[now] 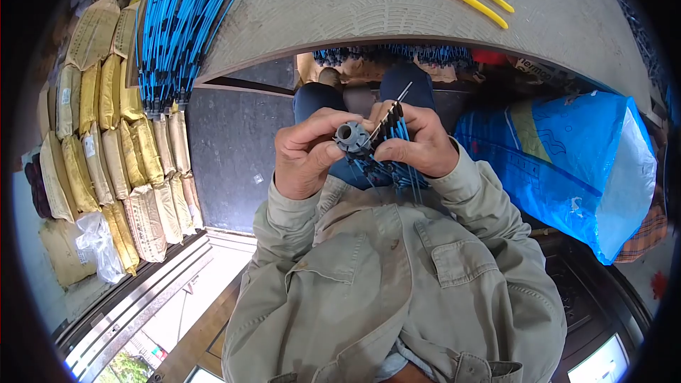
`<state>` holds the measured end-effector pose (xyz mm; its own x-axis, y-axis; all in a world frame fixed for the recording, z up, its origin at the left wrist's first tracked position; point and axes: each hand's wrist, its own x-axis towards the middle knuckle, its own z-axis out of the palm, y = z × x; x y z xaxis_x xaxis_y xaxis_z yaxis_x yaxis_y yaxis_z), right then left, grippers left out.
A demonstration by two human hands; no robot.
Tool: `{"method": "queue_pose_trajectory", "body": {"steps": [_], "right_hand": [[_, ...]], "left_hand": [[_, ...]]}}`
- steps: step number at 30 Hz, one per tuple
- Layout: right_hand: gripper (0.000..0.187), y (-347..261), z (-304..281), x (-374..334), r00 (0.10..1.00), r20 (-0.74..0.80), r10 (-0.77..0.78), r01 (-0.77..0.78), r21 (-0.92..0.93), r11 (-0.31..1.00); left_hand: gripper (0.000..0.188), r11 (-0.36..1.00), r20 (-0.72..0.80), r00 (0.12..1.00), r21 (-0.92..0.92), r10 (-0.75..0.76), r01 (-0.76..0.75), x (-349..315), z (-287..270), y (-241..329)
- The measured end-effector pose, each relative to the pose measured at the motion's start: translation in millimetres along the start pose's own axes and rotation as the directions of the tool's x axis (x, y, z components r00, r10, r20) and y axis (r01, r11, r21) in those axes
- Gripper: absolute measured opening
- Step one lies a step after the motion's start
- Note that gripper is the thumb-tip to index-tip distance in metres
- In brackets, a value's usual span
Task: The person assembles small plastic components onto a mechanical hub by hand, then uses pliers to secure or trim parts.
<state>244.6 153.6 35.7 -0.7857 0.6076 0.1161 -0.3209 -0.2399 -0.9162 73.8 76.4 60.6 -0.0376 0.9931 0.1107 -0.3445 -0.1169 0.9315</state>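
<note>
Grey plastic, hollow, toothed round the rim: one cylinder (355,142) sits between the hands, on the person's side of the desk's (319,14) near edge. The left hand (301,152) pinches it, thumb against fingers; the right hand (425,147) grips thin blue strands (401,128) with black sleeves, too crowded to count. On the ridged desktop, one pair of smooth yellow-handled pliers (473,6) lies right of middle, and one thick blue bundle (181,28) spills over the near left corner.
</note>
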Motion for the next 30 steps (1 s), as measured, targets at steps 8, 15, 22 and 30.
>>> {"method": "queue_pose_trajectory", "body": {"steps": [8,15,22,30], "right_hand": [[0.023,-11,-9,11,0.991,0.119,0.060,-0.041,-0.151,0.988],[0.029,11,5,9,0.999,0.035,-0.010,0.004,0.175,0.984],[0.030,3,5,8,0.996,0.083,-0.020,0.012,0.095,0.995],[0.029,6,11,-3,0.998,-0.009,-0.055,0.054,-0.046,0.997]], "left_hand": [[0.044,0.998,-0.007,0.999,0.046,-0.047,0.047,2,-9,3],[0.042,0.997,0.202,0.977,0.001,-0.075,0.076,12,-28,0],[0.041,0.994,0.267,0.958,-0.006,-0.107,0.112,13,-24,9],[0.036,0.997,0.285,0.956,-0.003,-0.076,0.080,10,-22,8]]}}
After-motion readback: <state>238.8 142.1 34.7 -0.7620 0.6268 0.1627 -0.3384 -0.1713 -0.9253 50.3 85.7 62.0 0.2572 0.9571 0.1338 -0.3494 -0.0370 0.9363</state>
